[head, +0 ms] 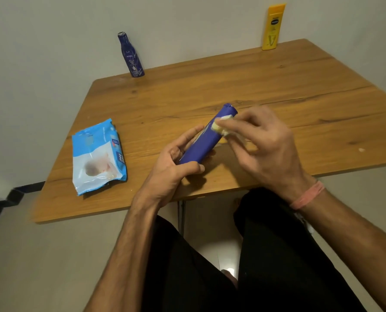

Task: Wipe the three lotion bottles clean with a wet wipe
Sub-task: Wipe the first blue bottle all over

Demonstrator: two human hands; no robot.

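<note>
My left hand point(176, 167) grips the lower end of a blue lotion bottle point(206, 140), holding it tilted above the table with its cap pointing away from me. My right hand point(261, 145) holds a folded whitish wet wipe point(223, 127) and presses it against the bottle just below the cap. A dark blue Nivea bottle point(131, 55) stands upright at the table's far left corner. At the far right corner, by the wall, a yellow lotion bottle point(272, 27) stands upright.
A light blue pack of wet wipes point(98, 155) lies on the wooden table point(300, 91) to the left of my hands. The table's near edge runs just under my wrists, with my legs in dark clothing below it.
</note>
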